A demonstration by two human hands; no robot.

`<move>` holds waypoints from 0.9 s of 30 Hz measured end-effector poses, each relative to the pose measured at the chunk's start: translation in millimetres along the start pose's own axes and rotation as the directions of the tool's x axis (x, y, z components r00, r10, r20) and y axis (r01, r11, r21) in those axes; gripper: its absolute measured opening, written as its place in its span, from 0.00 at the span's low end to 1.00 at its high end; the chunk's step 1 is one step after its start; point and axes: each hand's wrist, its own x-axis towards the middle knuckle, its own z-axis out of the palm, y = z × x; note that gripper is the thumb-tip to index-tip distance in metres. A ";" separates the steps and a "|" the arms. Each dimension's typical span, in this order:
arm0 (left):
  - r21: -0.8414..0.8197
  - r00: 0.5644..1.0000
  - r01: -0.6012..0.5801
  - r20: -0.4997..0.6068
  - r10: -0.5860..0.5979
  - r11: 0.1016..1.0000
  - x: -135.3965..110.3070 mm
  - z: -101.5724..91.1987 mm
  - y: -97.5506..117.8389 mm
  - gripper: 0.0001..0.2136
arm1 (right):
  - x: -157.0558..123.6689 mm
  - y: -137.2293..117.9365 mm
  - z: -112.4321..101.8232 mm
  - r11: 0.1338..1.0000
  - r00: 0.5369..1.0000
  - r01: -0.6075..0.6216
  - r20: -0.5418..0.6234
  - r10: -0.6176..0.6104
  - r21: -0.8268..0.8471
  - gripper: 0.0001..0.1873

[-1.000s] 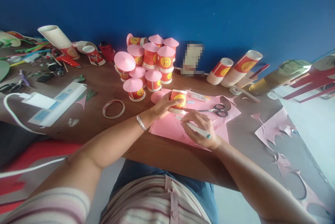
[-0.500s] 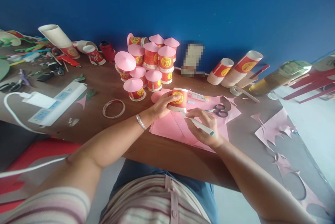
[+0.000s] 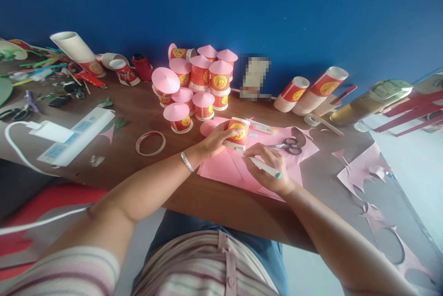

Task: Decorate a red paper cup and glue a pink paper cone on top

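A red paper cup (image 3: 238, 131) with a gold emblem and a white band is gripped by my left hand (image 3: 218, 140), its thumb across the side. My right hand (image 3: 269, 167) is closed around a white marker pen (image 3: 265, 166) with a green end. The pen's tip is at the cup's white band; whether it touches I cannot tell. Under both hands lie pink paper sheets (image 3: 221, 171). Black-handled scissors (image 3: 290, 146) and a white tube (image 3: 263, 127) rest on the paper, just beyond my right hand.
Red cups with pink cone tops (image 3: 176, 112) stand grouped beyond my left hand. A tape ring (image 3: 150, 144) and a power strip (image 3: 78, 137) are to the left. Stacked cups (image 3: 325, 91) and a gold flask (image 3: 370, 100) stand back right, with pink scraps (image 3: 363, 171) near the right edge.
The cup has turned and tilted slightly in my left hand. My right hand and the pen have shifted a little to the left.
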 end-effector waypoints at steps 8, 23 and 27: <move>0.024 1.000 0.025 -0.016 -0.024 0.999 -0.4 -1.0 -2.4 0.17 | 0.4 0.3 0.7 1.000 1.000 -0.002 0.014 0.002 0.010 0.04; 0.011 0.998 0.018 0.052 -0.018 1.000 -0.2 1.4 2.8 0.19 | 3.3 3.1 -0.7 0.990 0.995 -0.026 -0.100 0.013 -0.135 0.09; 0.014 0.997 0.023 0.076 -0.024 1.000 -0.4 1.9 4.0 0.18 | 3.1 3.9 0.6 0.992 0.995 -0.029 -0.101 0.017 -0.121 0.09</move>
